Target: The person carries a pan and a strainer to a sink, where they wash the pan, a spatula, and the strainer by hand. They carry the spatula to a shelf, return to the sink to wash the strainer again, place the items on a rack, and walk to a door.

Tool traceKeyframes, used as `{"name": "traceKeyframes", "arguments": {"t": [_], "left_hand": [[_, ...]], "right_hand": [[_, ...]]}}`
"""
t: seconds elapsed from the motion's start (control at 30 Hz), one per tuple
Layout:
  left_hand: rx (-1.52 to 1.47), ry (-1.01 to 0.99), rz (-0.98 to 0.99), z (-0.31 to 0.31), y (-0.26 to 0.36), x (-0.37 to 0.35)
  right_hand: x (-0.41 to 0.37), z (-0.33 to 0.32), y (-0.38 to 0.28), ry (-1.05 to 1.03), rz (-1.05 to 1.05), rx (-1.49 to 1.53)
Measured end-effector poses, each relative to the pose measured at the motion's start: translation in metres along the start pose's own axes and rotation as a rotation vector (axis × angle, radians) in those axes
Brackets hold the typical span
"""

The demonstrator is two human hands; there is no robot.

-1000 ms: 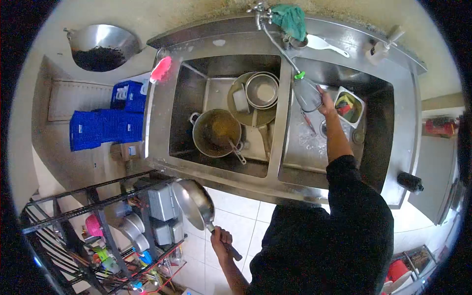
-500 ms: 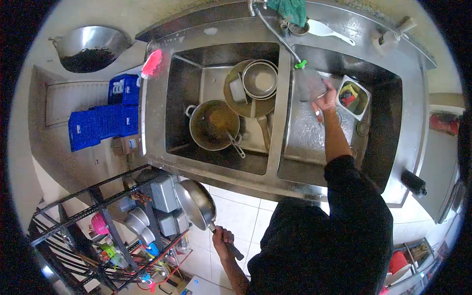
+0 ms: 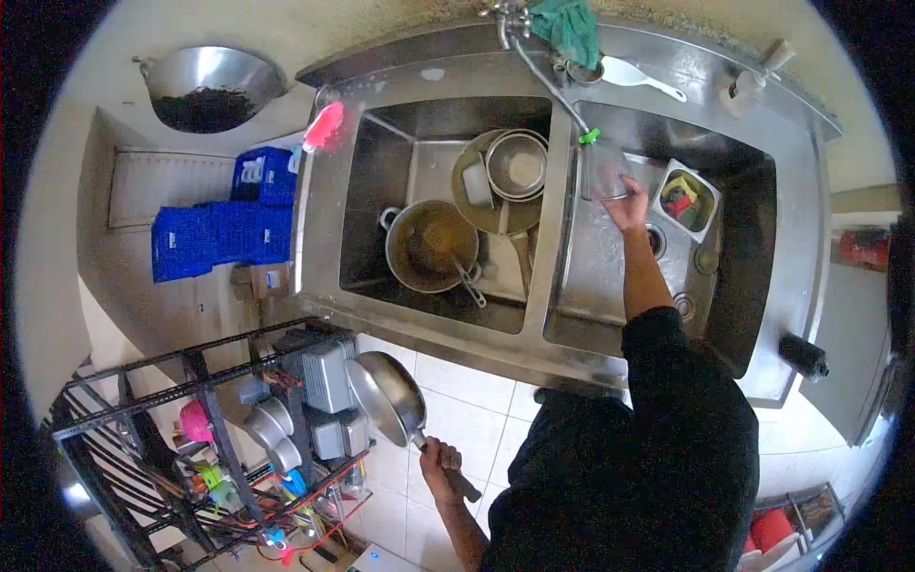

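Note:
My left hand (image 3: 441,469) is closed around the dark handle of a metal frying pan (image 3: 389,398), held out beside the storage rack with its bowl tilted. Over the right sink basin (image 3: 596,305), my right hand (image 3: 626,204) grips a clear container (image 3: 604,177). This container is just below the green-tipped end of the tap hose (image 3: 589,136). To the right of that hand sits a small metal tub (image 3: 685,201) with a yellow and red sponge-like item inside. The basin floor is wet, and a drain (image 3: 656,241) shows near my right wrist.
The left basin holds a large pot (image 3: 432,246) with a spoon in it, a pan (image 3: 473,217) and stacked bowls (image 3: 517,165). A black rack (image 3: 210,419) with cookware stands at lower left. Blue crates (image 3: 219,234) are beyond it. A green cloth (image 3: 569,33) lies by the tap.
The view has shifted slightly. My right hand and the clear container have turned, and the hand sits a little further left in the basin. My left hand still holds the frying pan in nearly the same place.

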State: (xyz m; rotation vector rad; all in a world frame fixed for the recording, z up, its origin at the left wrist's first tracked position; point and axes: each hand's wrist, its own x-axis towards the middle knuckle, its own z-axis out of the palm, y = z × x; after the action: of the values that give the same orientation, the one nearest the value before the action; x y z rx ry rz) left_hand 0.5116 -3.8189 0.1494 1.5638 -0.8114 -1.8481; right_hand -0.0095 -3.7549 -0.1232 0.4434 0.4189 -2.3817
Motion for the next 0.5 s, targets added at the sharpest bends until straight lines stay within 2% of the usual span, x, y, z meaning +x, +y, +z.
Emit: {"name": "traceKeyframes", "arguments": {"t": [0.1,0.3,0.5], "left_hand": [[0.053,-0.017,0.026,0.002,-0.001,-0.005],[0.044,-0.041,0.047,0.002,-0.008,-0.005],[0.022,-0.07,0.026,0.004,-0.013,-0.01]], "right_hand": [[-0.002,-0.011,-0.007,0.132,0.021,-0.093],[0.013,-0.038,-0.015,-0.003,0.019,-0.015],[0.015,-0.02,-0.016,0.042,0.026,0.011]]}}
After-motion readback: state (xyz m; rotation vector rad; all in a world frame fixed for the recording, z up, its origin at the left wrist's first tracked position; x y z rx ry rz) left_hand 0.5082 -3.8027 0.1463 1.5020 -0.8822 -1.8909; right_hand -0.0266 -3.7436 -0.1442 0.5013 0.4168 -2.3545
